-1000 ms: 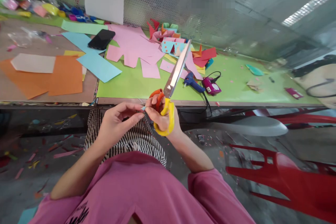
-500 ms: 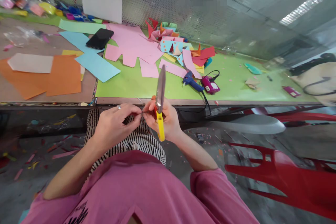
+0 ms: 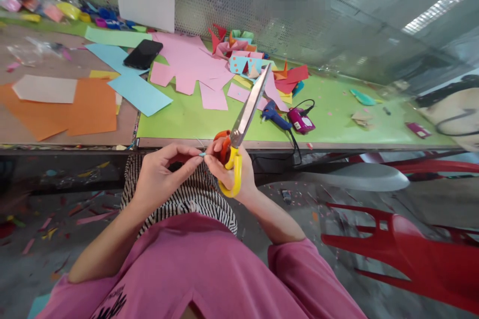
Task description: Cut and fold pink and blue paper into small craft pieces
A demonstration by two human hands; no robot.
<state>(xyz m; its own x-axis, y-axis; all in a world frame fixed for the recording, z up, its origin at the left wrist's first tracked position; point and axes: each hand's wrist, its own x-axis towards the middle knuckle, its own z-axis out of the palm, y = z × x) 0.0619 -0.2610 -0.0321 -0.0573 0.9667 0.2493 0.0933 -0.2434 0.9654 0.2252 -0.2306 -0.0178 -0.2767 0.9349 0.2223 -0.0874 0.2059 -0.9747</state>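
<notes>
Between the fingertips of both hands, just in front of the table edge, is a tiny light-blue piece of paper (image 3: pixel 202 154). My left hand (image 3: pixel 160 169) pinches its left end between thumb and forefinger. At its other end, the thumb and forefinger of my right hand (image 3: pixel 237 174) close on it. Hooked on that same hand is a pair of scissors (image 3: pixel 245 117) with one orange and one yellow handle loop, the blades together and slanting up to the right over the table. The paper's exact shape is too small to make out.
On the green-covered table (image 3: pixel 329 109) lie pink sheets (image 3: pixel 187 60), blue sheets (image 3: pixel 140 94), orange sheets (image 3: pixel 93 109) and a black phone (image 3: pixel 143 55). A blue glue gun (image 3: pixel 276 115) rests beside a purple box (image 3: pixel 301 120), its cord hanging over the edge. A red chair (image 3: pixel 411 254) stands at right.
The scissors in my right hand swung upright with edge-on blades, then tilted back to the right. Both hands stay fingertip to fingertip at the blue paper.
</notes>
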